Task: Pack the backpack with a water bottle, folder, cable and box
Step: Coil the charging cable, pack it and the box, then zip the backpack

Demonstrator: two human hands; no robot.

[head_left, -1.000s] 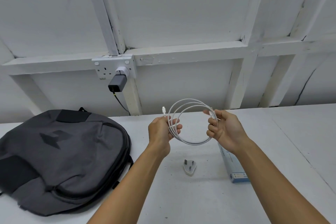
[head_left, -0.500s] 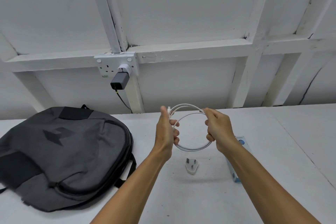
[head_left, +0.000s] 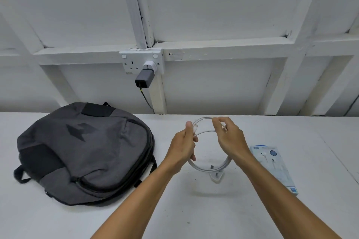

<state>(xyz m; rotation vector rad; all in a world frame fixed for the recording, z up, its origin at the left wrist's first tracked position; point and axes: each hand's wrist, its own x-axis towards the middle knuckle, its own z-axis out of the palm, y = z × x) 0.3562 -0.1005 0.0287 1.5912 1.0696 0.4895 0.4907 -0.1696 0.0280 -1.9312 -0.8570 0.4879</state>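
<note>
Since a second ago the white cable has tipped from a flat, face-on ring into a tighter coil, raised above the middle of the worktop with both hands closed on it: the left hand clasping its near side, the right hand pinching the top strands. Coiling looks nearly done, so the cable should soon be ready for the shut grey backpack lying toward the left edge. A white plug lies under the coil, and the box toward the right edge.
</note>
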